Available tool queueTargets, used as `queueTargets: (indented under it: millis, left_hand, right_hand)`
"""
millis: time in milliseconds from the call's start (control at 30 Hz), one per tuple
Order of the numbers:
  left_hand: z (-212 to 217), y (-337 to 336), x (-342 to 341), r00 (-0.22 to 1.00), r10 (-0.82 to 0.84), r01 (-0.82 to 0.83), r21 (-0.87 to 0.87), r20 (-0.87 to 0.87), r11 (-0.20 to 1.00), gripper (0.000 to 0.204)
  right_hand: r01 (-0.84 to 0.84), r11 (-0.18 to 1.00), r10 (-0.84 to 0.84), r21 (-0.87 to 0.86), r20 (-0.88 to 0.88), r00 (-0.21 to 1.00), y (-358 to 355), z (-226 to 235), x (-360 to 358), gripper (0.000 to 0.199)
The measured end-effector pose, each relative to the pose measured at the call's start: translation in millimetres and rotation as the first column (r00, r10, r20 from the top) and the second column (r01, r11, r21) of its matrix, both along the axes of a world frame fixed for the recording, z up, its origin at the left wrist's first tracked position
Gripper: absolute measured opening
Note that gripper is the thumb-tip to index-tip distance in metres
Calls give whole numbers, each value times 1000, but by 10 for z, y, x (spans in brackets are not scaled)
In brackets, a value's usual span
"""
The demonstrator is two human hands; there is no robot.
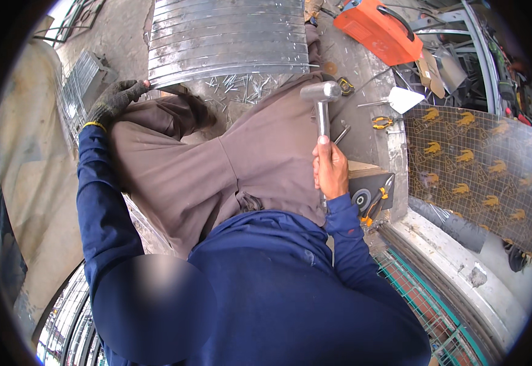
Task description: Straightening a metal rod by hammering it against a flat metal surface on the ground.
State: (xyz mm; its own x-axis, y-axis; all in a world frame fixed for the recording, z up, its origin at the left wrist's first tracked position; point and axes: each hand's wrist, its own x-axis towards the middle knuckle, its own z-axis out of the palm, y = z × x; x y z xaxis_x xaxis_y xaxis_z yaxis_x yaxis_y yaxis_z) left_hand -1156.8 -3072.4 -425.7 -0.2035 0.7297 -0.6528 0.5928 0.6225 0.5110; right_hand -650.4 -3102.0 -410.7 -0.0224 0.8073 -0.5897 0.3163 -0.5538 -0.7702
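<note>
My right hand, bare, is closed round the shaft of a metal hammer held upright over my right thigh, its silver head at the top. My left hand wears a dark knit glove with a yellow cuff. Its fingers are pinched at the near left corner of a slatted metal panel, one bare fingertip showing at the edge. The panel is made of grey strips lying side by side, beyond my knees. Many loose nails or thin metal pins lie scattered on the floor just below its near edge.
An orange machine case stands at the far right. Near it lie a tape measure, a white trowel and pliers. A grinding disc and orange-handled pliers sit by my right forearm. A patterned sheet lies further right.
</note>
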Motion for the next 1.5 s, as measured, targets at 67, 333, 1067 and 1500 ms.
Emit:
queueTargets:
  millis: [67,333,1067,1500]
  left_hand:
    - [52,-1,26,999,-25,26,8,-36,1000,60]
    - [54,19,41,996,-62,62,1,-60,998,60]
    - [-84,-19,-24,1000,7,-7,-7,6,1000,61]
    - [124,26,119,1000,20,-20,-26,-4,999,57]
  right_hand:
    - [-14,998,14,57,3,1000,79,45,-51,52]
    - [-28,967,37,254,-32,999,424,312,-193,48]
    - [-61,935,28,348,100,995,625,304,-377,47]
    - [-83,936,65,342,65,996,540,88,-374,46]
